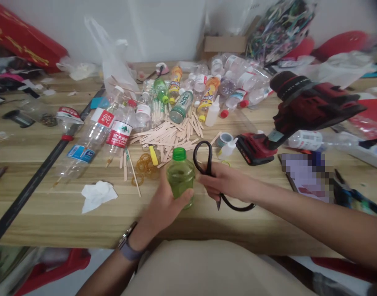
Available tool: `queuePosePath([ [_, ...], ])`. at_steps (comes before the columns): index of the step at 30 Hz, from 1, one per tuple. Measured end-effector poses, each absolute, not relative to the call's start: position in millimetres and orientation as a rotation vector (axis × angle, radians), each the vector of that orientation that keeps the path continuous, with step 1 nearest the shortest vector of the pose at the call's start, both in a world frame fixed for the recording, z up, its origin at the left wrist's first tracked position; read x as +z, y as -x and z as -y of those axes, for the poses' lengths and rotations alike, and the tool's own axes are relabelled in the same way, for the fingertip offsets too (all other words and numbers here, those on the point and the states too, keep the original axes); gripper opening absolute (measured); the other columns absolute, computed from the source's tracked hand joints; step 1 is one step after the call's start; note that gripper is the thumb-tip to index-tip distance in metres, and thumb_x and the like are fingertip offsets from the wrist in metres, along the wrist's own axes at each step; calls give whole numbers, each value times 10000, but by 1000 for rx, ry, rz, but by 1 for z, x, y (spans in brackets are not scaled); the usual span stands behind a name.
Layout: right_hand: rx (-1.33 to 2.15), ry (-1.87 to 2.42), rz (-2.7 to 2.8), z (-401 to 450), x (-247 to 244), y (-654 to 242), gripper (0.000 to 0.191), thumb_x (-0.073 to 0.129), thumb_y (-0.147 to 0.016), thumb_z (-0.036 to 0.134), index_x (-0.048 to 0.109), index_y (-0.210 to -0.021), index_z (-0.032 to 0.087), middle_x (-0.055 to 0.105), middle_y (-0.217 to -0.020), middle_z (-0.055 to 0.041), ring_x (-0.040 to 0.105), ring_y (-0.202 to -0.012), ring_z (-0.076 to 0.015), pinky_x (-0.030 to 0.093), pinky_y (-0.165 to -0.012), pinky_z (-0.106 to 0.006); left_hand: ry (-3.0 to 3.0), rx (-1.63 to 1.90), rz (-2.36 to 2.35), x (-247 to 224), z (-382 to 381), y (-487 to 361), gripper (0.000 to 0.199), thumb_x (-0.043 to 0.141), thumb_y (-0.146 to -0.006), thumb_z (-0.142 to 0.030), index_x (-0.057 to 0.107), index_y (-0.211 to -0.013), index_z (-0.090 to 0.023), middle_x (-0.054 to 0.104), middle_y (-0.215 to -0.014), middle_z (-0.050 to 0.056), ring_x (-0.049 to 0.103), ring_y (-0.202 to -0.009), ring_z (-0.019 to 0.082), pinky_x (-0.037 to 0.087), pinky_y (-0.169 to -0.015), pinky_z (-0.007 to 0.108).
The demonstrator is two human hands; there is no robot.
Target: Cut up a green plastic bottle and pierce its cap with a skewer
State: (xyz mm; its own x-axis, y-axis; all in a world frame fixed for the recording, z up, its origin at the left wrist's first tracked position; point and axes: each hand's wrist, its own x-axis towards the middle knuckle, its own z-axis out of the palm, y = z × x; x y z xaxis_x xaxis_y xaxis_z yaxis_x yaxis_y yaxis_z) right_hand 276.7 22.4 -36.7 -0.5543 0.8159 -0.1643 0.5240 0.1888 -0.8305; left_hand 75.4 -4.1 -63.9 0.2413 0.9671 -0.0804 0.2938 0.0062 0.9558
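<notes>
My left hand (pixel 168 201) is wrapped round a small green plastic bottle (pixel 181 170), upright, with a bright green top. Just to its right, my right hand (pixel 222 181) grips a pair of scissors (pixel 210 158) with large black loop handles. One loop rises above the fingers, the other hangs below the hand, and the dark tip points down. Most of the blades are hidden by the fingers. Beyond the bottle lie a heap of wooden craft sticks (pixel 164 137), a yellow-handled tool (pixel 153 155) and some rubber bands (pixel 144 166).
Several plastic bottles (pixel 238 74) crowd the back. A red cordless drill (pixel 312 107) stands at right, near a phone (pixel 308 176) and pliers (pixel 358 197). On the left are cut clear bottles (pixel 91 142), a long black bar (pixel 37 176) and crumpled tissue (pixel 98 195).
</notes>
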Motion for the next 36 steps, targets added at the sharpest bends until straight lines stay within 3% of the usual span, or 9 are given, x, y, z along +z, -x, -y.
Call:
queuePosePath([
  [3,1325,1267,2143,-22,-38,-277,376,293,-1051,377,261,-701,241,334,-492,70,462,-435,-119,401,-519,-240,-1537,868,-1208,-64,3,-75,687,662,-854,-428,309,-1396,-197,605,-1375,151,559,-1316,313,401,-1146,502],
  [8,1057,1358,2167,-22,-31,-285,254,512,-902,248,357,-703,225,432,-571,17,464,-570,-153,372,-631,-288,-1291,667,-1164,-64,-1,-78,519,663,-857,-446,501,-1299,-228,617,-1400,105,547,-1330,327,420,-1130,470],
  [13,1173,1386,2180,-20,-22,-289,259,474,-964,328,411,-739,216,519,-520,34,500,-457,-124,336,-504,-242,-1400,723,-1178,-63,-1,-78,694,696,-838,-436,402,-1421,-203,587,-1421,120,493,-1370,317,339,-1185,501],
  [16,1195,1408,2158,-17,-15,-290,276,493,-974,317,397,-739,211,506,-514,59,500,-444,-99,328,-498,-223,-1400,732,-1143,-63,0,-79,703,689,-852,-455,386,-1435,-205,574,-1433,119,482,-1382,306,322,-1194,510],
  [21,991,1485,2280,-13,-3,-293,257,553,-979,270,426,-769,195,512,-607,48,467,-521,-92,316,-549,-225,-1371,689,-1172,-60,-1,-82,728,725,-809,-463,393,-1411,-224,623,-1377,107,562,-1320,309,421,-1129,508],
  [25,654,1664,2488,-9,-1,-294,143,587,-978,289,533,-953,158,598,-727,-12,493,-594,-138,262,-541,-254,-1373,622,-1210,-58,-3,-85,663,720,-818,-470,436,-1365,-227,666,-1317,103,615,-1258,309,475,-1073,494],
  [29,420,1722,2610,-7,-3,-293,305,549,-1014,383,556,-1180,126,679,-814,-81,596,-686,-213,219,-550,-286,-1369,623,-1221,-57,-3,-87,632,727,-811,-478,469,-1323,-212,699,-1243,96,634,-1217,313,475,-1061,507],
  [36,360,1687,2678,-9,7,-288,349,504,-1046,401,549,-1276,142,716,-875,-74,642,-733,-218,208,-553,-287,-1365,656,-1319,-44,1,-90,571,707,-748,-468,509,-1231,-237,705,-1214,82,649,-1179,317,518,-1005,476],
])
